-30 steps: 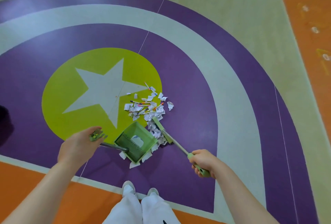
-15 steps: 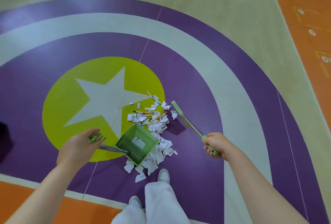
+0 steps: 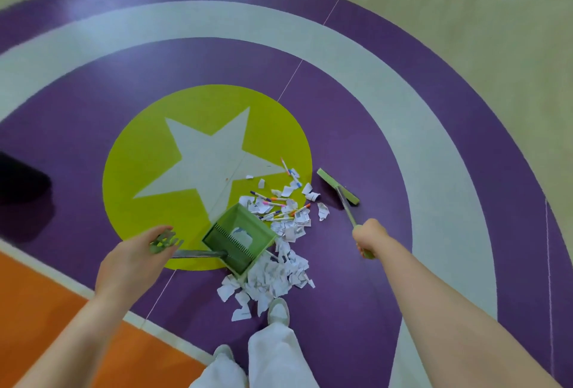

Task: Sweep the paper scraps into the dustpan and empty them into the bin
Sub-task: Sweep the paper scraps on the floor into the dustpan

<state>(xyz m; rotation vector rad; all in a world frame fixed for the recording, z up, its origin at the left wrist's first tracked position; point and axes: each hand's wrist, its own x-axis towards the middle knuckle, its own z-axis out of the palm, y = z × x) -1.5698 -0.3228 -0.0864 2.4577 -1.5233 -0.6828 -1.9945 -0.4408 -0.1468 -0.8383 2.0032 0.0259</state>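
On the purple floor (image 3: pixel 372 310) beside the green dustpan (image 3: pixel 240 237), I see light, flighty paper scraps (image 3: pixel 273 276) needing gentle strokes, my left hand (image 3: pixel 133 260) curled round its handle end, my right hand (image 3: pixel 370 237) gripping the broom (image 3: pixel 338 186) low.

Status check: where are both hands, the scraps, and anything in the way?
Left hand holds dustpan; right hand holds broom. Scraps mostly on floor. Pens mixed in.
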